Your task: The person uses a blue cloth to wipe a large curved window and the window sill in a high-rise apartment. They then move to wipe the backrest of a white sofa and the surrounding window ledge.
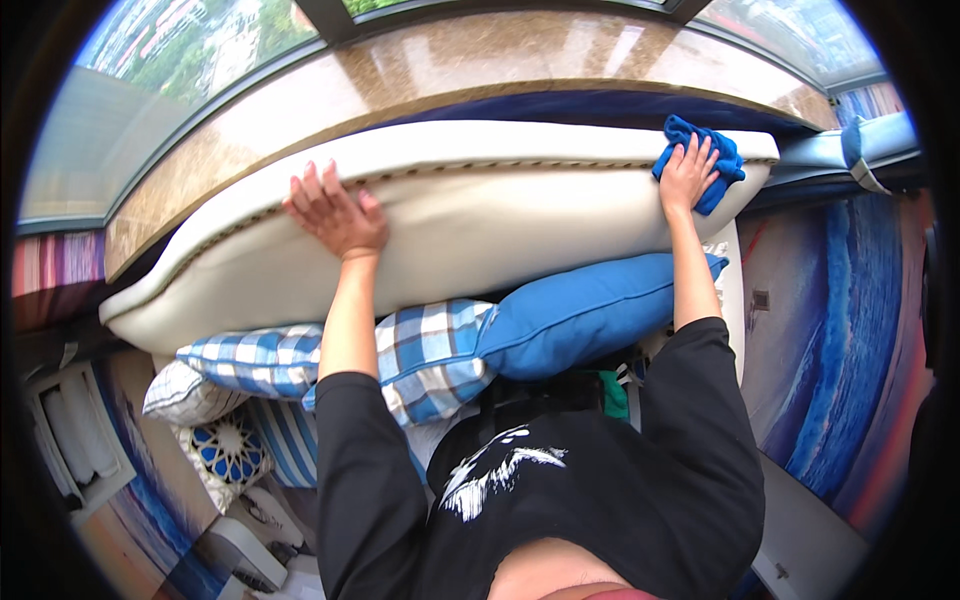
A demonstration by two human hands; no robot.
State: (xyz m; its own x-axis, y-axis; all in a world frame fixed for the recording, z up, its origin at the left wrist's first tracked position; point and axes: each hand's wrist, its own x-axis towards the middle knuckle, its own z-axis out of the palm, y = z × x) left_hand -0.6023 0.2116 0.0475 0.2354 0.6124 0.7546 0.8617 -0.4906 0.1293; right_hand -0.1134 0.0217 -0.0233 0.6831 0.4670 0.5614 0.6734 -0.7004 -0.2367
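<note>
My left hand [337,214] lies with its fingers spread on the top edge of a cream upholstered backrest [480,206] trimmed with a row of studs. Near the backrest's right end, my right hand [688,174] presses on a crumpled blue cloth [724,169], which lies over the rim and the studs. The cloth sticks out on both sides of the right hand. Nothing is held in the left hand.
Below the backrest lean a blue cushion [585,315] and blue-white checked cushions [435,352]. Behind it runs a polished stone windowsill [465,56] under glass windows. A gathered light-blue curtain [817,154] is at the right.
</note>
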